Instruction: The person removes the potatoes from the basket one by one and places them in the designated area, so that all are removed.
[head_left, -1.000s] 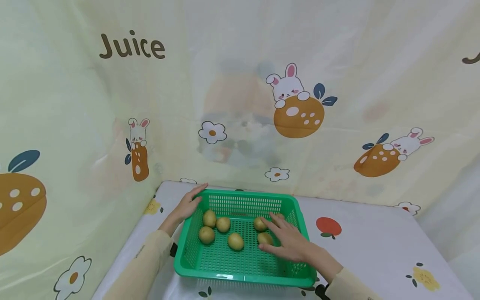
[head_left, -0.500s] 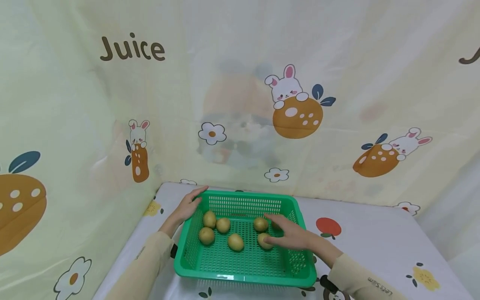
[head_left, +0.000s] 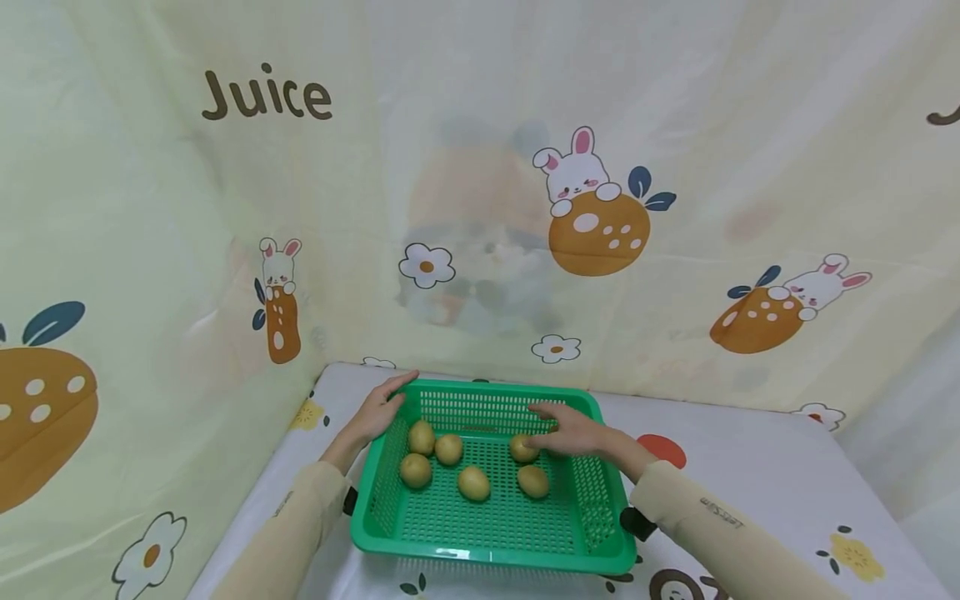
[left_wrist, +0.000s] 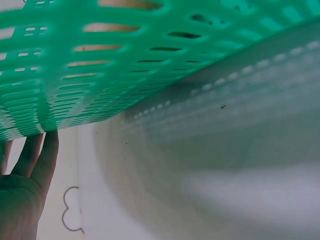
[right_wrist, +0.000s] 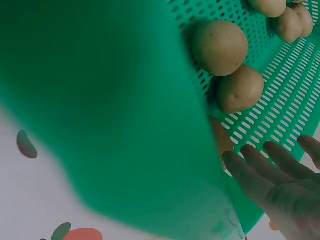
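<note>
A green plastic basket (head_left: 491, 542) holds several potatoes; one group lies at its left, with a potato (head_left: 473, 483) near the middle. My left hand (head_left: 375, 414) rests at the basket's far left corner, its straight fingers (left_wrist: 46, 155) against the outside of the basket in the left wrist view. Over the right rear of the basket hovers my right hand (head_left: 573, 432), fingers spread and holding nothing. Below its thumb is a potato (head_left: 522, 449), and a second potato (head_left: 533, 482) lies nearer the front. Another potato (right_wrist: 221, 137) is partly hidden behind the basket's rim in the right wrist view.
The basket stands on a table with a white printed cloth (head_left: 750, 483). A pale curtain (head_left: 480, 167) with rabbit and fruit prints hangs behind the table and along its left side. Dark bands (head_left: 637, 523) show at the wrists.
My right hand has moved back and slightly right, from above the near right potato to the far right ones. The left hand and the potatoes stay where they were.
</note>
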